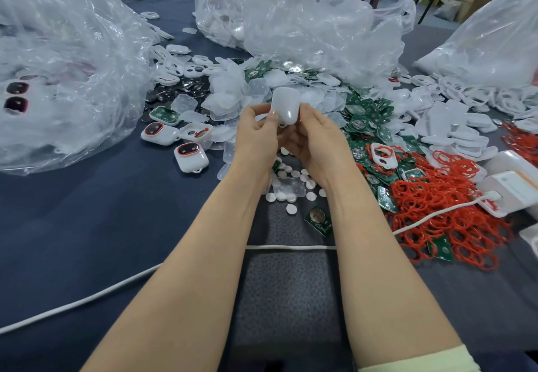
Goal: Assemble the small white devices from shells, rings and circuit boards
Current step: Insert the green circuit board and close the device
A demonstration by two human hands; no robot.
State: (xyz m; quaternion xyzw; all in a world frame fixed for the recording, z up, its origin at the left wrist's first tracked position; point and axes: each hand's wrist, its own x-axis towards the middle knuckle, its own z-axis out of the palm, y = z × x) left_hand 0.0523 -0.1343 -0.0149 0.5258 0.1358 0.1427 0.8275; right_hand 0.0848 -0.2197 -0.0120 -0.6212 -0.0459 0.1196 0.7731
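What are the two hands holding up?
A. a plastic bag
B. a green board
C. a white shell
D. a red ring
C: the left hand and the right hand both pinch a white shell between their fingertips.

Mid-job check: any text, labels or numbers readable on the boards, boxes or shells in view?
No text can be read.
On the white box: a faint mark on its top, too blurred.
On the lone circuit board: pale print along its edge, too small.
On the white shell: no marking shows.
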